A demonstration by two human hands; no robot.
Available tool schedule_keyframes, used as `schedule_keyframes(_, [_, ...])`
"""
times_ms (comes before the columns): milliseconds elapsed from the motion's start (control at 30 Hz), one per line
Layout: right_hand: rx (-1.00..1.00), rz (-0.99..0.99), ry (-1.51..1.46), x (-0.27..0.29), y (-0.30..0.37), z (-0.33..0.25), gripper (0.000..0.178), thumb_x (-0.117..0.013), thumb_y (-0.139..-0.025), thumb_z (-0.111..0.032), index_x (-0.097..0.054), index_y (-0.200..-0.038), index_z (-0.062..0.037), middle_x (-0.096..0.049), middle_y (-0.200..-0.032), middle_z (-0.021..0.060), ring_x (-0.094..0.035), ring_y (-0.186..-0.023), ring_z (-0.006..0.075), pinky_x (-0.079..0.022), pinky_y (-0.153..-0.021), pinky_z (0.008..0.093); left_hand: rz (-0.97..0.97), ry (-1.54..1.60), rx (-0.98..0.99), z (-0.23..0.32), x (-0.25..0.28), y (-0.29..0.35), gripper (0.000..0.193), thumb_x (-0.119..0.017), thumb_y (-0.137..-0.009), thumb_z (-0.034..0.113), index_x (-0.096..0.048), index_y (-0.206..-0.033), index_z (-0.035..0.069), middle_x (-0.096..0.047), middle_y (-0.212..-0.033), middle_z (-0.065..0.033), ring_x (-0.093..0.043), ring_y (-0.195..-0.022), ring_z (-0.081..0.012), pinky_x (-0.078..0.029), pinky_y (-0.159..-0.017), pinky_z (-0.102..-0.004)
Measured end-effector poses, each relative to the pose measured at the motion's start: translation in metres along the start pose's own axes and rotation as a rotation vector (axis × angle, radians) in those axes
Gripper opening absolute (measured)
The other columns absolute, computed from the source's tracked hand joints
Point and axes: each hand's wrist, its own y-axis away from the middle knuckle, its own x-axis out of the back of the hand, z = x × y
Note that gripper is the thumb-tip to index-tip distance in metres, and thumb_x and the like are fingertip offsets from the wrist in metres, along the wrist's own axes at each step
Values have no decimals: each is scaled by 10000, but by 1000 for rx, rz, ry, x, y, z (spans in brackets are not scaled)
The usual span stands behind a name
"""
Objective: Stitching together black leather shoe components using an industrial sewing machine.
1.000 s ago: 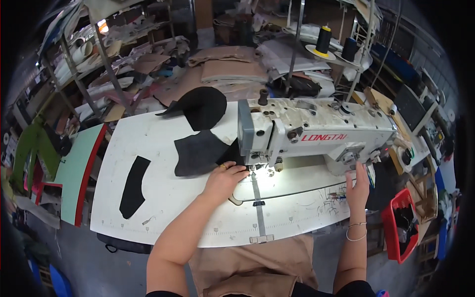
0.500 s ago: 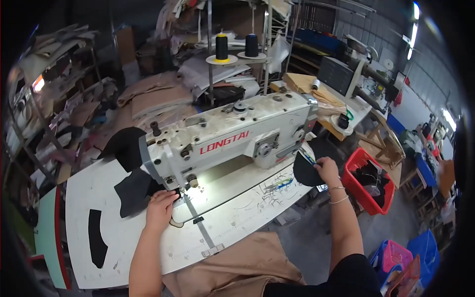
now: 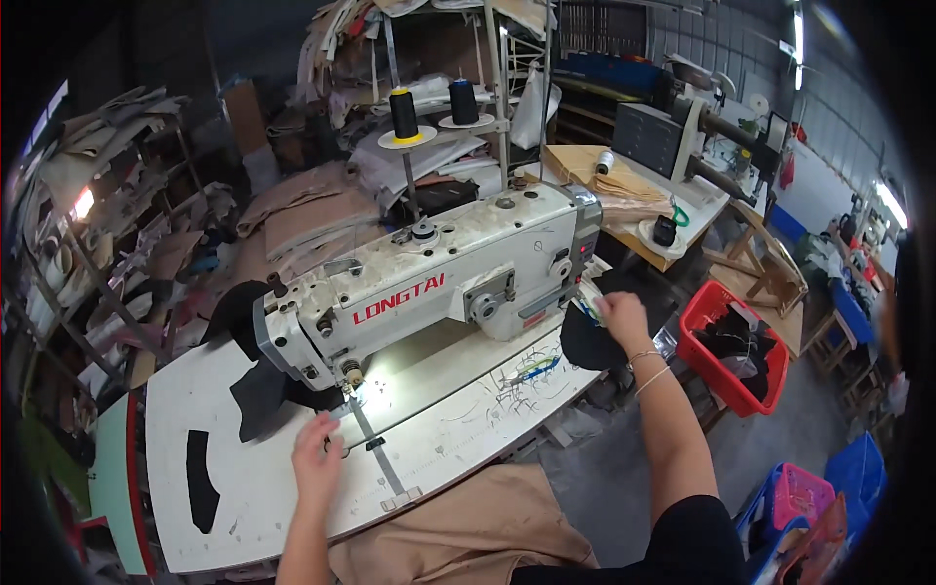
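Two hands | left hand (image 3: 317, 460) stays flat, released | right hand (image 3: 621, 317) now grasping black piece (image 3: 588, 343)

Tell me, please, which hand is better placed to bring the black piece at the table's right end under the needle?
The right hand: it already grips that black piece. The left hand rests flat on the table near the needle.

A black, curved fabric piece (image 3: 585, 341) hangs limp just below the right-hand fingers (image 3: 609, 304), pinched at its top edge, at the table's right end.
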Motion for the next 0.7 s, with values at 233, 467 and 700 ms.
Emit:
schedule_keyframes(233, [-689,2,-378,-21,-31,145,636,-835,-617,-352,-609,-1030,76,-632,-1074,235,-607,-1030,343,-470,-905,381,-71,-341,-432,52,-23,81,269,-644,-696,9,-675,-951,90,-619,-1085,-82,-553,-1071,-292,-461,-899,-369])
schedule_keyframes(467, [-514,434,-545,-13,-29,150,411,-784,-706,-186,-648,-1037,17,-674,-980,138,-639,-915,222,-489,-819,306,-24,-450,-540,39,-31,90,316,-640,-643,7,-670,-939,113,-634,-1025,-44,-596,-977,-260,-506,-800,-343])
schedule_keyframes(700, [20,536,-1091,115,-11,56,182,-618,-867,-78,-605,-1034,-6,-607,-954,16,-541,-892,99,-426,-818,226,-31,-255,-525,54,-36,85,233,-644,-667,-9,-679,-883,70,-647,-973,-71,-605,-958,-265,-501,-811,-346])
